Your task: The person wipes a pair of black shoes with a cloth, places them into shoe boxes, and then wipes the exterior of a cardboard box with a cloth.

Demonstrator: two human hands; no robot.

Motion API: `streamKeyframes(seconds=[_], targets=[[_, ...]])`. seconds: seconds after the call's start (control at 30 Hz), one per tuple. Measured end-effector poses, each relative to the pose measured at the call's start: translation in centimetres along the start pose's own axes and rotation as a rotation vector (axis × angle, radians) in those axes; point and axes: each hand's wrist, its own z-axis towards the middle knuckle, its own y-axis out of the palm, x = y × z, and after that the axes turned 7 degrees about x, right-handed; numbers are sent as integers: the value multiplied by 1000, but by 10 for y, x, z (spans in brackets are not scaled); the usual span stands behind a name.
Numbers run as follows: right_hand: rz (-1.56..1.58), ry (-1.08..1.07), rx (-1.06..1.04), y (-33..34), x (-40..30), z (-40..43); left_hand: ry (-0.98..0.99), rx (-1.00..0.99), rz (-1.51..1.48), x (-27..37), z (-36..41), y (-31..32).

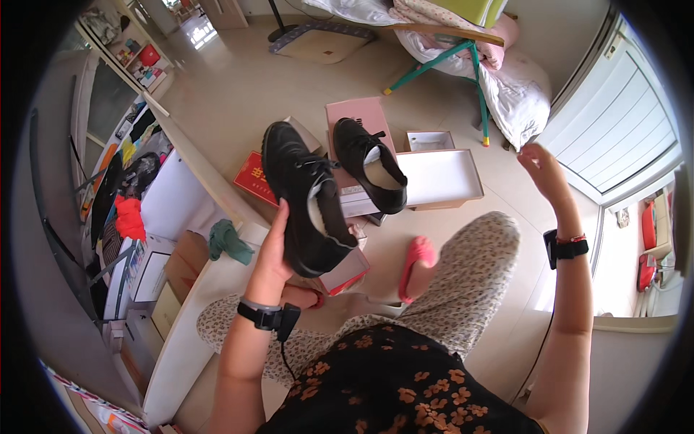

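My left hand point(275, 247) grips a black lace-up shoe point(298, 211) by its side near the heel, holding it up with the toe pointing away from me. The matching black shoe point(368, 163) rests on a pink shoe box point(360, 116), just right of the held one. Out to the right, beside the white door, my right hand point(539, 165) is raised with nothing in its grasp and its fingers curled; whether the fingertips touch is hard to tell.
An open white-lined box point(442, 176), a smaller box point(430, 140) and a red box point(254, 179) lie on the floor. At left, an open storage compartment holds clothes and cartons, with a green cloth point(229, 241) on its edge. A green-legged stand point(480, 92) bears bedding.
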Motion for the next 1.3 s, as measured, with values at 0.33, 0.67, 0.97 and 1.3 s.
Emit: streamKeyframes(seconds=[0.33, 0.67, 0.97, 1.3], targets=[[51, 515, -335, 223, 202, -40, 159, 219, -69, 3, 29, 6], [406, 1094, -194, 314, 263, -41, 248, 339, -64, 1, 55, 15], [814, 1213, 497, 235, 257, -142, 286, 349, 16, 12, 81, 7], [1058, 1636, 755, 309, 365, -345, 250, 306, -65, 5, 94, 30]])
